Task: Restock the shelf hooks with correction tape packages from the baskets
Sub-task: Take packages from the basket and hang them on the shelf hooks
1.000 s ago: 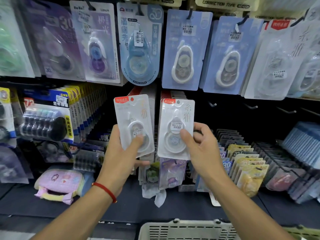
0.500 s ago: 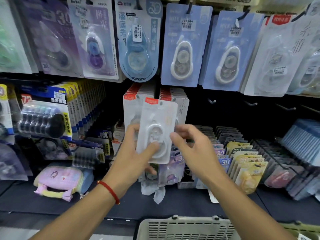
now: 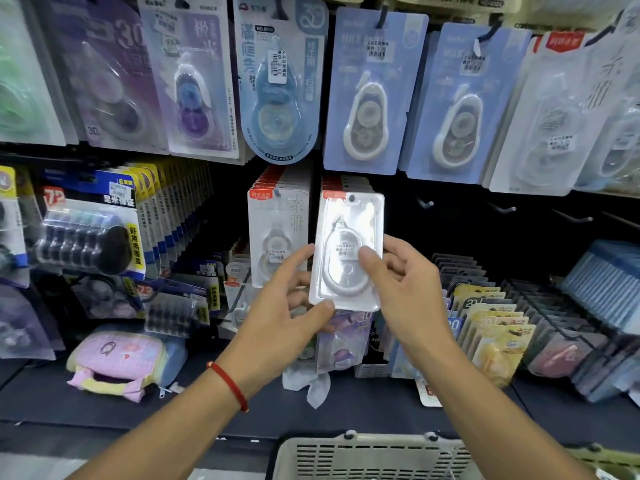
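A white correction tape package (image 3: 346,216) with a red top tab is upright in front of the right of two hanging rows of the same packages (image 3: 343,184). My right hand (image 3: 405,285) grips its right side, thumb on the blister and fingers behind. My left hand (image 3: 284,306) pinches its lower left corner with the thumb in front. The left row's front package (image 3: 277,223) hangs just beside my left index finger. A beige slotted basket (image 3: 363,455) sits at the bottom edge; its contents are hidden.
Larger blue and purple tape packs (image 3: 367,91) hang on the row above. Bare hooks (image 3: 502,207) stick out of the dark back panel to the right. Black roll packs (image 3: 86,233) hang at left. Yellow packs in wire racks (image 3: 491,327) and a pink pouch (image 3: 117,362) lie on the shelf.
One second ago each hand held its own package side by side. The hands came together, and now both hold the one visible package, raised in front of the right hanging row.
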